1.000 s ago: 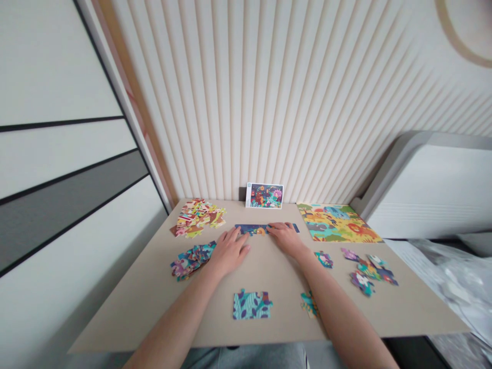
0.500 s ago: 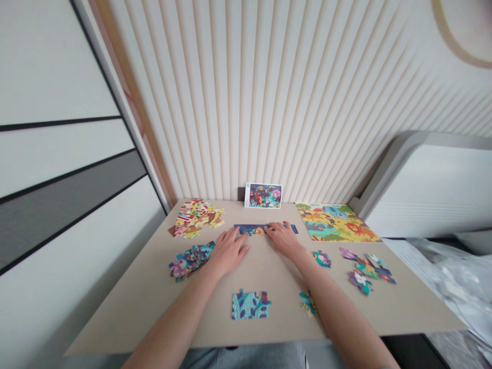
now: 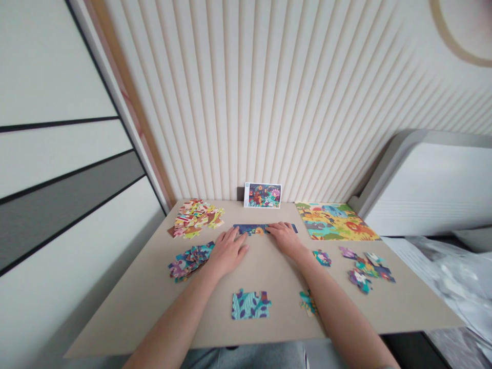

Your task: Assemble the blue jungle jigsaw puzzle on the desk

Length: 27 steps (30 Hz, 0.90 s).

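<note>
A narrow dark blue strip of joined jigsaw pieces (image 3: 246, 228) lies in the middle of the table, towards the back. My left hand (image 3: 227, 249) rests flat at the strip's left end, fingers stretched out and thumb apart. Over the strip's right part sits my right hand (image 3: 283, 238), its fingers bent and drawn together, gripping or pressing the strip; the piece beneath them is partly hidden. Left of my left hand is a heap of blue and purple jigsaw pieces (image 3: 191, 260). A picture card (image 3: 263, 196) showing a dark, colourful scene stands upright behind the strip.
Near the front lies a joined teal leaf-patterned section (image 3: 251, 305). My right forearm partly covers another small section (image 3: 308, 302). Further right are a small piece group (image 3: 322, 258), several scattered pieces (image 3: 368, 269) and an animal puzzle (image 3: 338, 222). Red and yellow pieces (image 3: 197, 218) lie back left.
The fingers of my right hand have drawn closer together and bent over the strip, where they were more spread before. My left hand stays in place.
</note>
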Each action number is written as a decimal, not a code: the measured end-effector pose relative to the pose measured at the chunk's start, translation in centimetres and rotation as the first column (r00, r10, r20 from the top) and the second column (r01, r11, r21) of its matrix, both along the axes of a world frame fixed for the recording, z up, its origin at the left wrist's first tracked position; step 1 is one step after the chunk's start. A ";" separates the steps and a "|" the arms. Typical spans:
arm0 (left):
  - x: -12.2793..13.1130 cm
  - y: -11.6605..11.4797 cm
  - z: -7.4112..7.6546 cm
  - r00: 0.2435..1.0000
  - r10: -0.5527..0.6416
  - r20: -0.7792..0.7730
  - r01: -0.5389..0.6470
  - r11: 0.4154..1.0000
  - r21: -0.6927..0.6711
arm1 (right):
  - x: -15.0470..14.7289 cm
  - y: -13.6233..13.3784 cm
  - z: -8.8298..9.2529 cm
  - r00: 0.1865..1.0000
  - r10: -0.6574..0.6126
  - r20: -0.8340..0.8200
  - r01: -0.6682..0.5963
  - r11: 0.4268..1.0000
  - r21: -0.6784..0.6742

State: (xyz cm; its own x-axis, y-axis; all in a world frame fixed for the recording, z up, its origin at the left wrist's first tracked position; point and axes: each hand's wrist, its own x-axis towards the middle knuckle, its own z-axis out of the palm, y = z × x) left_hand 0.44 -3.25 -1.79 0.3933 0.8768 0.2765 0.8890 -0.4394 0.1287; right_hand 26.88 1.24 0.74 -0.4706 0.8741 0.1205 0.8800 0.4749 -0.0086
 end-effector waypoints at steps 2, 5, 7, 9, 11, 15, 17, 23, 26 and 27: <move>0.0 0.0 0.0 1.000 0.000 0.002 0.000 1.000 -0.001 | 0.0 0.0 0.0 1.000 0.024 0.017 -0.024 1.000 0.003; 0.0 0.1 0.0 1.000 0.003 -0.003 -0.003 1.000 0.001 | -0.1 -0.1 0.3 0.999 0.023 0.045 -0.023 1.000 0.008; 0.0 0.0 0.0 1.000 0.001 -0.005 -0.001 1.000 0.005 | -0.2 -0.4 0.5 0.999 0.009 0.046 -0.009 1.000 0.008; 0.0 0.0 0.0 1.000 0.000 0.000 0.000 1.000 0.006 | -0.3 -0.6 0.7 1.000 0.003 0.030 -0.003 1.000 0.012; 0.0 0.0 0.0 1.000 0.004 0.005 -0.004 1.000 0.003 | -0.5 -0.7 0.8 1.000 0.001 0.007 -0.001 1.000 0.018; 0.0 0.0 0.0 1.000 -0.001 -0.001 0.001 1.000 0.010 | -0.8 -0.3 0.6 0.995 -0.066 -0.077 0.065 0.998 -0.014; 0.0 0.0 0.1 1.000 -0.004 -0.006 0.004 1.000 0.010 | -0.8 0.2 0.3 0.983 -0.118 -0.138 0.116 0.993 -0.028; 0.0 -0.1 0.1 1.000 0.000 -0.008 0.000 1.000 0.009 | -0.8 1.2 -0.5 0.954 -0.153 -0.259 0.148 0.988 -0.038; 0.1 -0.1 0.2 1.000 -0.006 -0.009 0.007 1.000 0.012 | -1.0 1.3 -0.5 0.958 -0.158 -0.240 0.152 0.987 -0.042; 0.1 -0.1 0.2 1.000 -0.005 -0.008 0.006 1.000 0.012 | -1.1 1.3 -0.5 0.962 -0.161 -0.221 0.156 0.987 -0.040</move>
State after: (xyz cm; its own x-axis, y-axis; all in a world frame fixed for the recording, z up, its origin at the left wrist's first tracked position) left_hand 0.50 -3.34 -1.59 0.4004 0.8713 0.2838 0.8876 -0.4457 0.1162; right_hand 25.78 2.50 0.27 -0.2893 0.9389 0.1864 0.9187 0.3270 -0.2216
